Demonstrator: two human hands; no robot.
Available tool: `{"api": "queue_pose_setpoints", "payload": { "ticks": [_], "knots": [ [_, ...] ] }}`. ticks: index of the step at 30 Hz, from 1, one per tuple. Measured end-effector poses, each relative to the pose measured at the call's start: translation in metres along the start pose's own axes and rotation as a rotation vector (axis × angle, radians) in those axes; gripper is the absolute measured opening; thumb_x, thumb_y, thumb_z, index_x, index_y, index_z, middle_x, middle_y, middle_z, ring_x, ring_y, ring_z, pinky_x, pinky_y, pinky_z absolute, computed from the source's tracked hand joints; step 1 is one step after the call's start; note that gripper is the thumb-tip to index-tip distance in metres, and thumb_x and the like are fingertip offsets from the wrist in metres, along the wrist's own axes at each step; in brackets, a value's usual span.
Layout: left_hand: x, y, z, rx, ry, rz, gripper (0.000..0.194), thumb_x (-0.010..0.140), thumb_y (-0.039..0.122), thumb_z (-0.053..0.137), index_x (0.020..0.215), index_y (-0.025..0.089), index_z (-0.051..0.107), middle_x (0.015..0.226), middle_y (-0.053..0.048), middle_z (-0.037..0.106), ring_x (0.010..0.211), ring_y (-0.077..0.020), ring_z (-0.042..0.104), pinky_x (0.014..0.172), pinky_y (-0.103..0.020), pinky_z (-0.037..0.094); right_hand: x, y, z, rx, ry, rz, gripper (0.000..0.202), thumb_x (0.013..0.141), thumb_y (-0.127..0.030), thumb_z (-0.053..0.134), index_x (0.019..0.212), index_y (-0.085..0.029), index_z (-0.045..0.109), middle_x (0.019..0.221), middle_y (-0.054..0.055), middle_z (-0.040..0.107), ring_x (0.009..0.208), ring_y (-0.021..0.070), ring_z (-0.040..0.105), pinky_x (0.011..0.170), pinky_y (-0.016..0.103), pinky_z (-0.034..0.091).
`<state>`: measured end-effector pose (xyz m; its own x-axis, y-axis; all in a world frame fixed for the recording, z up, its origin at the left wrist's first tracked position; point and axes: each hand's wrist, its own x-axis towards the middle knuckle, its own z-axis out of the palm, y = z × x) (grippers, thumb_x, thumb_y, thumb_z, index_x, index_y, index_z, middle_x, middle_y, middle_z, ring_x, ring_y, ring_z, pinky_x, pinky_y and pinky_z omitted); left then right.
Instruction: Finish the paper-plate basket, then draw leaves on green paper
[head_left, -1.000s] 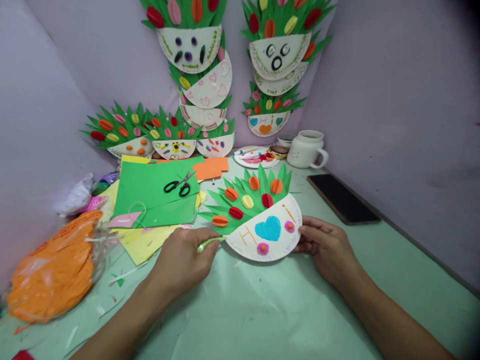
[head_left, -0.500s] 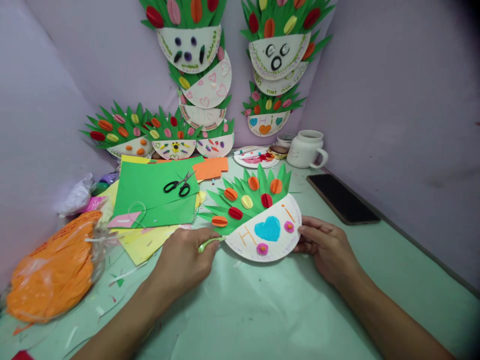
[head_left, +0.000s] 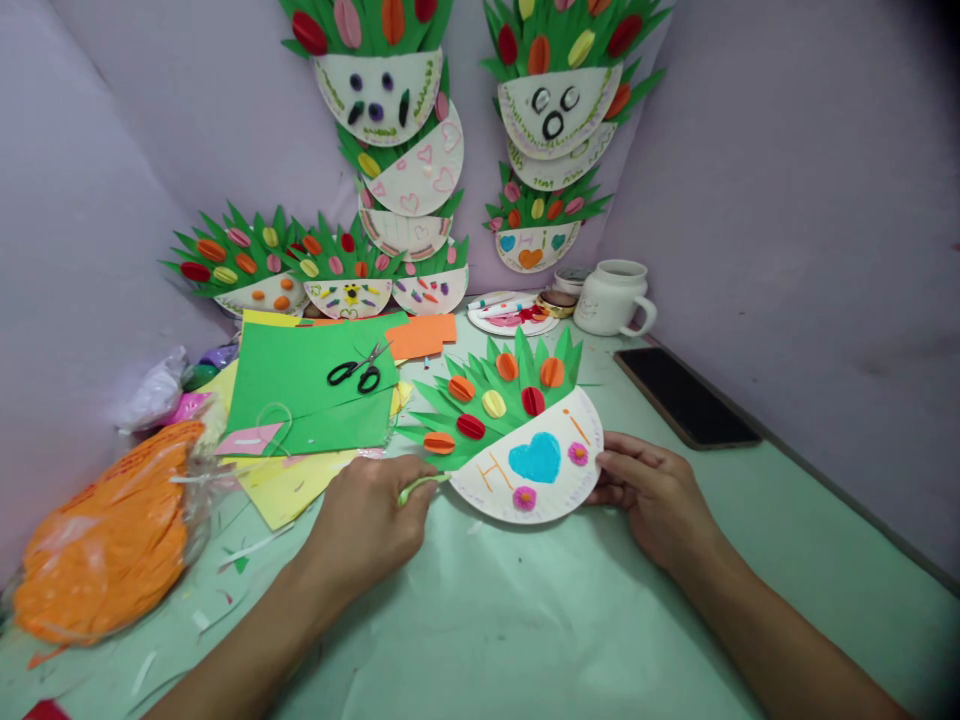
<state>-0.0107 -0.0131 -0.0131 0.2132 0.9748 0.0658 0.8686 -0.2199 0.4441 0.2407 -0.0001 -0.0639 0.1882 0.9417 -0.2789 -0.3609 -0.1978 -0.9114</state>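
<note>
A paper-plate flower basket (head_left: 517, 450) is held right of the scissors (head_left: 367, 377), its rim in the right hand (head_left: 651, 492); the left hand (head_left: 381, 508) pinches a slim green item (head_left: 420, 485), perhaps plastic, at its corner. Light edge pressure should spare the paper flowers (head_left: 493, 404).

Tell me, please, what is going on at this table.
A person's right hand holds a decorated paper-plate craft by its right edge, while the left hand pinches a slim light green item at the opposite corner. Scissors lie on green paper behind, with similar crafts against the wall.
</note>
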Motion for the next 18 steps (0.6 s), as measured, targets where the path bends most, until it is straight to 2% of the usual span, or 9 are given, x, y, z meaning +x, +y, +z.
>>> {"api": "queue_pose_setpoints", "payload": {
  "ticks": [18],
  "knots": [
    [-0.0006, -0.002, 0.0021, 0.022, 0.011, 0.003, 0.022, 0.08, 0.022, 0.05, 0.085, 0.024, 0.071, 0.073, -0.004, 0.071, 0.07, -0.0197, 0.064, 0.064, -0.027, 0.043, 0.0006, 0.0006, 0.0009, 0.003, 0.008, -0.008, 0.028, 0.05, -0.02, 0.072, 0.077, -0.013, 0.07, 0.057, 0.004, 0.069, 0.046, 0.0161, 0.061, 0.039, 0.024, 0.049]
  ]
}}
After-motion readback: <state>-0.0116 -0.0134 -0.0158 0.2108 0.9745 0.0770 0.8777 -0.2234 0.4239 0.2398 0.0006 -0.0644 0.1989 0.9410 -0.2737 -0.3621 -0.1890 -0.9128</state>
